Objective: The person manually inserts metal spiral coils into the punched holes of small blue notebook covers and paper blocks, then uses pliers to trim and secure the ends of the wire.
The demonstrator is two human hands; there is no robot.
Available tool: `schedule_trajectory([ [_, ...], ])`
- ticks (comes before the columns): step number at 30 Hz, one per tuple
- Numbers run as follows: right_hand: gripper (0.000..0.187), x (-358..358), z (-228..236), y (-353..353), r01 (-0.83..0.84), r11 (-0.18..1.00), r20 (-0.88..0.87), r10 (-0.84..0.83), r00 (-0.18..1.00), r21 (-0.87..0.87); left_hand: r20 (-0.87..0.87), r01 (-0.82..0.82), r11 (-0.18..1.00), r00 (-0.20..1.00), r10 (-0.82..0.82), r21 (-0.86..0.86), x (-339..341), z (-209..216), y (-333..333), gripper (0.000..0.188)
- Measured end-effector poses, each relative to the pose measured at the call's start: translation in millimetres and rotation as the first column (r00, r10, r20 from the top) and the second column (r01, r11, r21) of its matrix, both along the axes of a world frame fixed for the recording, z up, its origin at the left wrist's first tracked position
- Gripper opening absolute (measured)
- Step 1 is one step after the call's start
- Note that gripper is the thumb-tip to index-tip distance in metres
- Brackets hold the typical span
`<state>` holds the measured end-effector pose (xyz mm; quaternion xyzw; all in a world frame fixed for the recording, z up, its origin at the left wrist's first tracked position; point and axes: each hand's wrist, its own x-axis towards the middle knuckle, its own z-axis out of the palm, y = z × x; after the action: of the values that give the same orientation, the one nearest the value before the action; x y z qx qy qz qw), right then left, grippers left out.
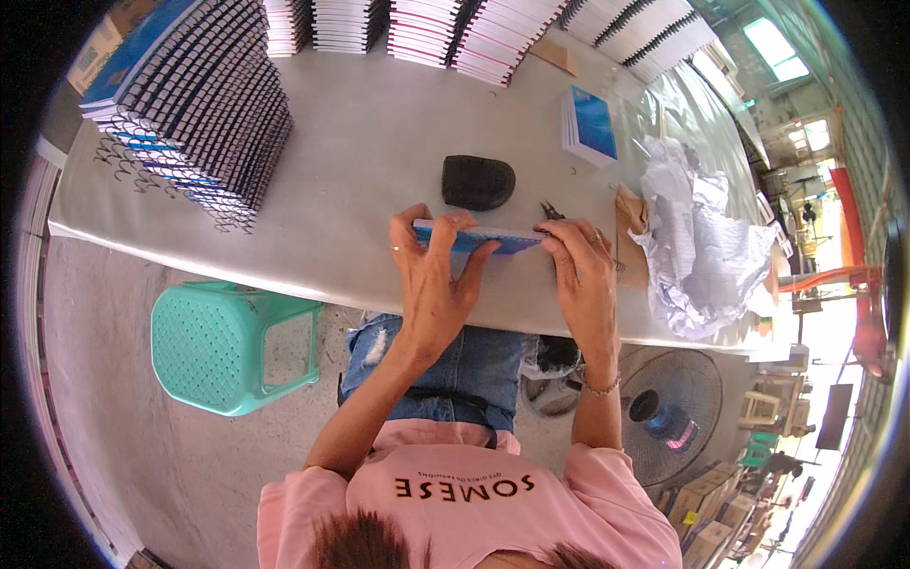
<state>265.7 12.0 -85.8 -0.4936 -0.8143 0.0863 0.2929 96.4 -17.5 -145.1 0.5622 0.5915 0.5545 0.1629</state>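
Note:
Between my hands, near the table's front edge, a blue-covered notebook (512, 244) is held with its punched edge turned up. My left hand (431, 275) is closed around its left end, thumb on the near cover and fingers over the top. At the right end my right hand (583, 266) pinches the corner between thumb and fingers; whether a piece of binding wire is also in that pinch is too small to tell. Just beyond the right fingertips lie dark-handled pliers (550, 211), partly covered by the hand. A black rounded case (479, 182) rests beyond the notebook.
A tall stack of coil-bound notebooks (204, 114) stands at the left, loose coil ends sticking out. More book stacks (422, 33) line the far side. A small blue pile (590, 128) and crumpled white wrapping (701, 247) lie right. Below are a green stool (223, 346) and a fan (673, 408).

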Motion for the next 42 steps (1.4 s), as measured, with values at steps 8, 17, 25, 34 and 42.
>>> schedule_trajectory([
  [8, 0.024, -4, 0, -3, -0.008, 0.999, 0.097, 0.004, 0.995, 0.043, -0.024, -0.006, 1.0, 1.0, 0.006, 0.002, 1, -4, 1, 0.038],
  [17, 0.017, -12, 0, -1, 0.036, 0.998, -0.075, -0.04, 0.996, -0.054, -0.038, 0.005, 1.0, 0.999, -0.005, -0.002, 1, -3, 0, 0.037],
  [25, 0.02, -15, 2, 2, 0.009, 1.0, -0.017, -0.009, 1.0, 0.026, -0.022, 0.02, 0.998, 1.0, -0.018, 0.067, -1, -1, 2, 0.045],
  [34, 0.019, -14, -2, 6, -0.012, 0.997, 0.012, 0.011, 1.0, 0.08, 0.059, 0.025, 0.999, 0.998, -0.027, 0.049, -1, 1, 2, 0.045],
  [42, 0.012, -20, 8, 3, -0.058, 0.996, 0.129, 0.049, 0.99, 0.073, 0.012, 0.039, 0.998, 0.999, -0.039, 0.058, -4, -1, 4, 0.043],
])
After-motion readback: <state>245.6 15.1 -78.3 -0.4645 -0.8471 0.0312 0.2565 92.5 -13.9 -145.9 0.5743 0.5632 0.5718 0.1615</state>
